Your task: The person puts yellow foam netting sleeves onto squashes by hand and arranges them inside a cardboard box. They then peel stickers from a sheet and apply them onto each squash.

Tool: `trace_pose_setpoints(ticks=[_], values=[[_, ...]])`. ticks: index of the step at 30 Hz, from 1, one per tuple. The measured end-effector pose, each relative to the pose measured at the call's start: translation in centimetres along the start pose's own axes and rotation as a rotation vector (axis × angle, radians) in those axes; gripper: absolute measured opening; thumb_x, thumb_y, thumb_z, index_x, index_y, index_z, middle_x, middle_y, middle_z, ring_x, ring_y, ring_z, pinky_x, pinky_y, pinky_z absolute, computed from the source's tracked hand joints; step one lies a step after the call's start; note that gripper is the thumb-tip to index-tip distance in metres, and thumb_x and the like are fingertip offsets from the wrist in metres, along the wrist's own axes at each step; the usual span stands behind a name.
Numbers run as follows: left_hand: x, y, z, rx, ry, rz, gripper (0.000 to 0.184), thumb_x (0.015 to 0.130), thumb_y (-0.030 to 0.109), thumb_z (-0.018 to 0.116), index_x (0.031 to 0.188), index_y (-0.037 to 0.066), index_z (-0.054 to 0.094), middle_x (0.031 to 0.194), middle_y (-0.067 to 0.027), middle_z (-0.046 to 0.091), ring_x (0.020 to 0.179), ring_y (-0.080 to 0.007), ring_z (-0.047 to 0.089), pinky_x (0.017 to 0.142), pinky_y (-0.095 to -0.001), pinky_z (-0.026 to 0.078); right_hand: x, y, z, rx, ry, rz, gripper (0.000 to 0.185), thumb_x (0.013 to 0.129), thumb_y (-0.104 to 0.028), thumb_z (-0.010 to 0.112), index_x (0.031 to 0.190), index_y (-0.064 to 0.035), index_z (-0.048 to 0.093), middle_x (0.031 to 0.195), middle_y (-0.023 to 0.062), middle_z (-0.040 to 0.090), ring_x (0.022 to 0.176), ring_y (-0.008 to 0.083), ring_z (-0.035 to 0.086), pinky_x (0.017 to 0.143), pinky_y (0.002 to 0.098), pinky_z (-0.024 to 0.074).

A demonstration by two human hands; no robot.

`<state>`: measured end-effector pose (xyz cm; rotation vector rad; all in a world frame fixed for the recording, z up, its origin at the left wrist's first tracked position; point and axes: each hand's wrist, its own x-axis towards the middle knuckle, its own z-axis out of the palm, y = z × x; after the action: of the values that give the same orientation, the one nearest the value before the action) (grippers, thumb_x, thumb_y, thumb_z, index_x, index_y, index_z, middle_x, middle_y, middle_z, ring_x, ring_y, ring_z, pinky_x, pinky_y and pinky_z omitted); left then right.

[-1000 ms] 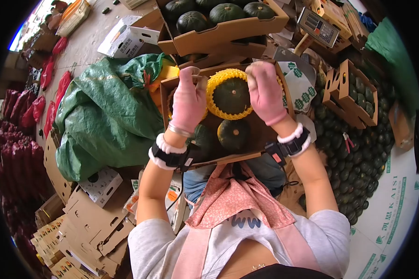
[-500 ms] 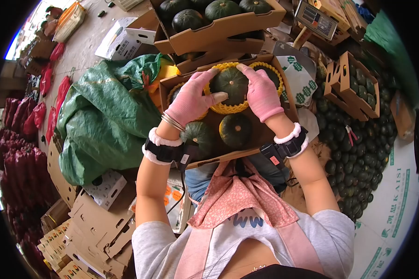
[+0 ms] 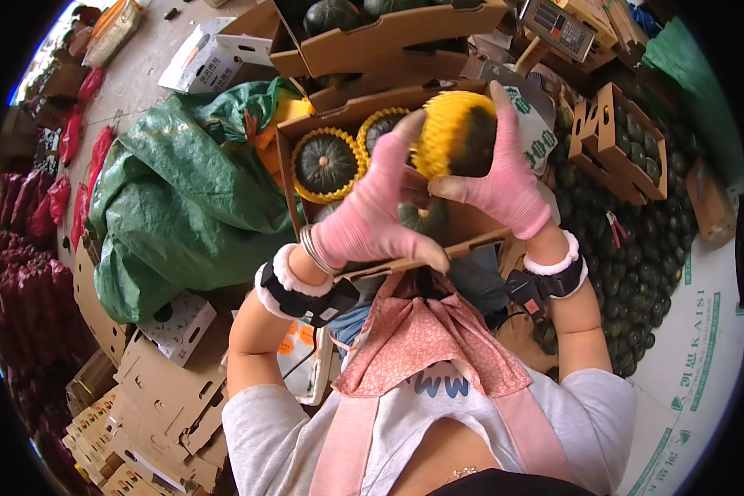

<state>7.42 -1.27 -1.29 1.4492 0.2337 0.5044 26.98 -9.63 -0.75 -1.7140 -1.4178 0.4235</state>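
A dark green squash in a yellow foam net (image 3: pixel 453 136) is tilted on its side above the right part of a cardboard box (image 3: pixel 286 178). My right hand (image 3: pixel 508 182), in a pink glove, grips it with the fingers along its right side and the thumb below. My left hand (image 3: pixel 372 207), gloved the same way, is just left of it with thumb and fingers spread; whether a fingertip touches the net is unclear. Inside the box are a netted squash (image 3: pixel 326 163) at left, another netted squash (image 3: pixel 382 132) behind my left hand, and a bare squash (image 3: pixel 423 219) in the near row, partly hidden.
Beyond the box are stacked cartons of squash (image 3: pixel 388 41). A green sack (image 3: pixel 174 198) lies at left, above flattened cardboard (image 3: pixel 165 397). At right are a scale (image 3: pixel 556 29), a small carton of squash (image 3: pixel 624 140), a heap of dark squash (image 3: pixel 612 289) and pink-handled clippers (image 3: pixel 616 227).
Both hands were around a netted squash in the box's middle. Now my right hand holds a netted squash tilted at the right, and my left hand has come nearer and spread.
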Motion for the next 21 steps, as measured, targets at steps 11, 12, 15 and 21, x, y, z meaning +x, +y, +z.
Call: trace_pose_setpoints(ticks=[11, 12, 15, 21], values=[[-2.9, -2.3, 6.0, 1.204, 0.048, -0.01, 0.042, 0.084, 0.05, 0.06, 0.115, 0.023, 0.065, 0.13, -0.0198, 0.049, 0.121, -0.0387, 0.044, 0.102, -0.0586, 0.031, -0.6, 1.0, -7.3, 0.114, -0.702, 0.222, 0.09, 0.057, -0.018, 0.079, 0.137, -0.0088, 0.039, 0.122, 0.0151, 0.052, 0.113, 0.027, 0.053, 0.099, 0.0358, 0.0425], [-2.9, -3.2, 5.9, 1.248, 0.089, -0.023, 0.042, 0.084, 0.055, 0.057, 0.112, 0.026, 0.067, 0.131, -0.0196, 0.048, 0.124, -0.0402, 0.04, 0.102, -0.0628, 0.027, -0.2, 1.3, -7.2, -0.097, -0.776, 0.122, 0.089, 0.057, -0.02, 0.079, 0.136, -0.0092, 0.041, 0.12, 0.0161, 0.052, 0.112, 0.029, 0.054, 0.099, 0.0365, 0.0428], [-3.4, -4.0, 6.0, 1.263, 0.089, -0.163, 0.042, 0.081, 0.06, 0.056, 0.108, 0.03, 0.067, 0.134, -0.0178, 0.044, 0.124, -0.0428, 0.039, 0.103, -0.0659, 0.022, 0.9, 0.8, -5.3, -0.457, -0.87, 0.247, 0.089, 0.057, -0.037, 0.079, 0.136, -0.0146, 0.043, 0.119, 0.0232, 0.051, 0.112, 0.038, 0.053, 0.098, 0.0403, 0.0442], [-4.9, -5.0, 6.2, 1.222, 0.193, -0.124, 0.038, 0.081, 0.059, 0.057, 0.105, 0.031, 0.067, 0.135, -0.0158, 0.042, 0.12, -0.0496, 0.038, 0.105, -0.0675, 0.017, 0.2, -1.8, -1.3, -1.003, -0.866, 0.296, 0.096, 0.062, -0.048, 0.075, 0.142, -0.0196, 0.031, 0.127, 0.0267, 0.044, 0.111, 0.0458, 0.051, 0.094, 0.0481, 0.0455]])
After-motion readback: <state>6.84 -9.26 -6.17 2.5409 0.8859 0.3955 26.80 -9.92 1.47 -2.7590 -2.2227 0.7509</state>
